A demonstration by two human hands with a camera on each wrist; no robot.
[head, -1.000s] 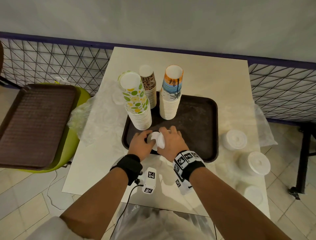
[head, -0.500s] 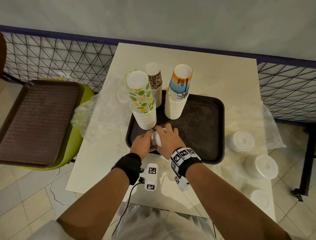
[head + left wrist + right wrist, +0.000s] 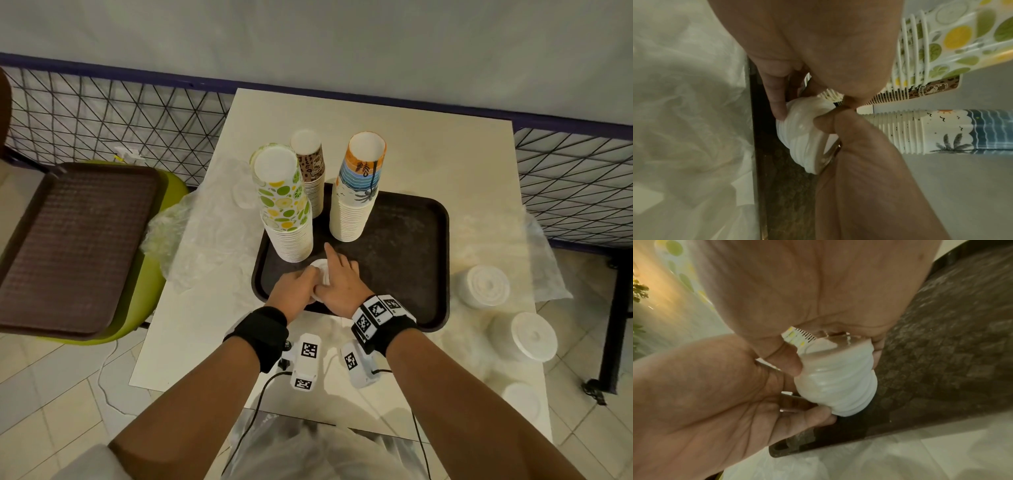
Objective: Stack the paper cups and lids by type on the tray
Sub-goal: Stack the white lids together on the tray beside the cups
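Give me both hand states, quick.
Left hand: gripping the stack of white lids.
Right hand: holding the same stack, index finger extended.

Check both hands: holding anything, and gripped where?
Both hold one stack of white lids over the tray. The left hand and right hand pinch its ribbed sides from opposite sides, thumbs and fingers on the rims.

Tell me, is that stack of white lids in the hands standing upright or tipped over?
Tipped. The lid stack lies sideways, gripped between the left hand and right hand over the tray.
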